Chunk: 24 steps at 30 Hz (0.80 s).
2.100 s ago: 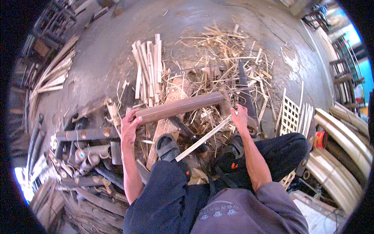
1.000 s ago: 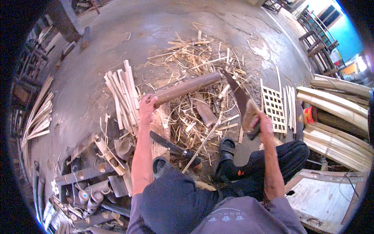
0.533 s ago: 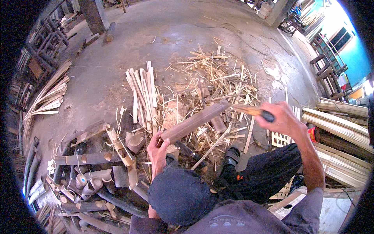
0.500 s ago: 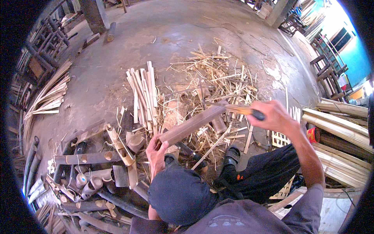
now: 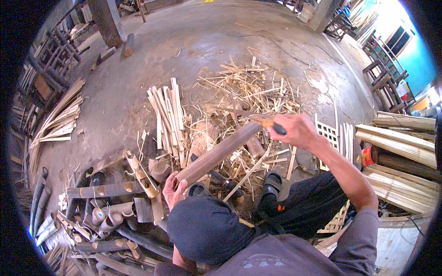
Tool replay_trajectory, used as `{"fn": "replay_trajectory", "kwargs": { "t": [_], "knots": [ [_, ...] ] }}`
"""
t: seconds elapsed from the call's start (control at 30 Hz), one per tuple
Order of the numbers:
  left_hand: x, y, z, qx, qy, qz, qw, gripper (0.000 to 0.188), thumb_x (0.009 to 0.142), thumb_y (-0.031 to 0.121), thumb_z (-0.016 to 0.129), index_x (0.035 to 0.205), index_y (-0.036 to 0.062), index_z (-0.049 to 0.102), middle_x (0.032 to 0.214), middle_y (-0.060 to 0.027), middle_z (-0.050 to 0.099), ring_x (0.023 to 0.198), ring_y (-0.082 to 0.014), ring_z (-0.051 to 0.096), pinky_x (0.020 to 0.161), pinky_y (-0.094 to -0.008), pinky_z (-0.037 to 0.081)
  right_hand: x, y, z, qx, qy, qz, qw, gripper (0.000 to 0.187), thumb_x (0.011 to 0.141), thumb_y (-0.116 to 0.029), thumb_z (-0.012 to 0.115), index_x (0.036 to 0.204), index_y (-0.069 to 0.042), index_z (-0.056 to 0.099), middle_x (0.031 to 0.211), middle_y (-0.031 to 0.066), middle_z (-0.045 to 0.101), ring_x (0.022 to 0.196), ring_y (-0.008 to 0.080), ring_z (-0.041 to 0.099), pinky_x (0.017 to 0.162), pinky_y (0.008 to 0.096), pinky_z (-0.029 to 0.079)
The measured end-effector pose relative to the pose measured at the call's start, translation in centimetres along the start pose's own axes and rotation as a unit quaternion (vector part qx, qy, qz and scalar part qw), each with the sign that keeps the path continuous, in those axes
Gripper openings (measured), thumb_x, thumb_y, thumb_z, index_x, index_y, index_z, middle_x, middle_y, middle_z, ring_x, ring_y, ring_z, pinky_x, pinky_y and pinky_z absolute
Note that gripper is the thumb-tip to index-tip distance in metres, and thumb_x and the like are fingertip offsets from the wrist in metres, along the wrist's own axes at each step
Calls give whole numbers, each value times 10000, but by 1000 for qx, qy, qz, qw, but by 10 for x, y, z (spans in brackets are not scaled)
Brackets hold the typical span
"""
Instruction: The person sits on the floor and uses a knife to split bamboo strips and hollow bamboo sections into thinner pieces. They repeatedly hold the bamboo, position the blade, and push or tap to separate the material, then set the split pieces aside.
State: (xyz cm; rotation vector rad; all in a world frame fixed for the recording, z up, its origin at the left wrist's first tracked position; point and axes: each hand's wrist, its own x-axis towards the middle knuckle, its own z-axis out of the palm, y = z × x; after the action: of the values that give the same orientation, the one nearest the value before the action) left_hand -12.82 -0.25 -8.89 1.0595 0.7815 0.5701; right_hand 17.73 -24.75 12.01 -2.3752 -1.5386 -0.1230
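A brown bamboo piece slants up from lower left to upper right in front of me. My left hand grips its near end, the fingers closed round it. At the far end, my right hand is closed on the orange and black handle of a handsaw. The saw's thin dark blade lies across the bamboo's far end and points left; its teeth are too small to make out. My feet in dark sandals rest on the floor, one of them right of the bamboo.
Light bamboo strips lie beyond the left hand, and shavings are heaped ahead. Cut bamboo tubes pile up at lower left. Bundled slats and a woven lattice stand on the right. A pillar rises at far left.
My right hand has moved left with the handsaw, so its blade reaches farther past the bamboo. My left hand and the bamboo have shifted slightly left and down.
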Motion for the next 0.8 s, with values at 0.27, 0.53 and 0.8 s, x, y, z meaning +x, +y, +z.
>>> {"fn": "replay_trajectory", "kwargs": {
  "t": [0.27,0.53,0.8],
  "knots": [
    [-4,-11,-8,15,6,44,999,487,773,92,684,1220,-28,532,1051,-112,621,945,-181,587,860,-286,453,13,41,0,-62,-111,169,977,320,834,-379,571,850,-65,632,701,183,637,650,356,638,610,447,518],
    [26,5,-10,-28,68,31,997,490,769,79,683,1229,5,530,1092,-121,591,956,-200,580,791,-298,494,-69,26,-123,-82,-51,388,917,354,807,-331,643,898,10,676,802,220,658,752,329,656,719,421,500],
    [157,-47,102,-46,-55,32,997,482,764,113,723,1205,24,548,1065,-104,598,899,-199,588,708,-321,524,-118,17,-192,122,364,343,857,530,960,-307,517,1424,-98,369,660,-20,431,584,32,419,522,203,374]
  ]
}}
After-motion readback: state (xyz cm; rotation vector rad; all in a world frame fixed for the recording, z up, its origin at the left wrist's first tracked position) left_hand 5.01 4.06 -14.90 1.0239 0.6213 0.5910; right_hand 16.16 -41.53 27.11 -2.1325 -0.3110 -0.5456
